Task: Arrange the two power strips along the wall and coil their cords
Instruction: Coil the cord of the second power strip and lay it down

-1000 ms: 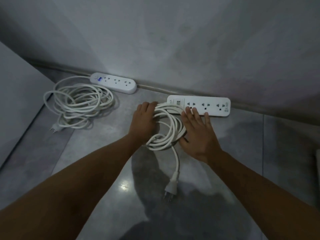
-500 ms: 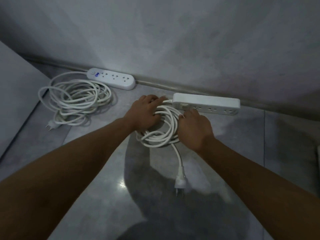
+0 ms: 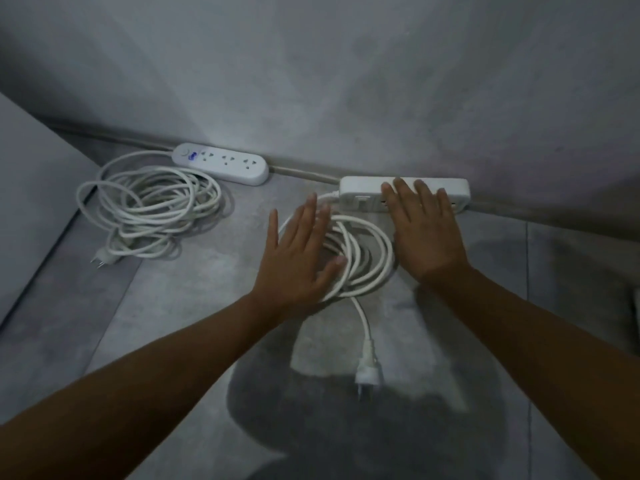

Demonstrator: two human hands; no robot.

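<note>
Against the wall's base, the right power strip (image 3: 403,194) now stands tipped on edge, right hand (image 3: 424,233) flat and open against it; left hand (image 3: 299,258), fingers spread, has released its coiled cord (image 3: 360,258). Nearly arranged.

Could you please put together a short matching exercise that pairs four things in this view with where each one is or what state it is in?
Things:
1. rounded power strip
2. rectangular power strip
3. left hand
4. loose plug

Places or states:
A. lying on the floor at the end of a cord, nearest the camera
B. tipped on its edge against the wall, under the right hand
C. spread open over the smaller cord coil
D. flat by the wall, beside the big cord coil

Pairs: 1-D, 2-B, 3-C, 4-A
</note>
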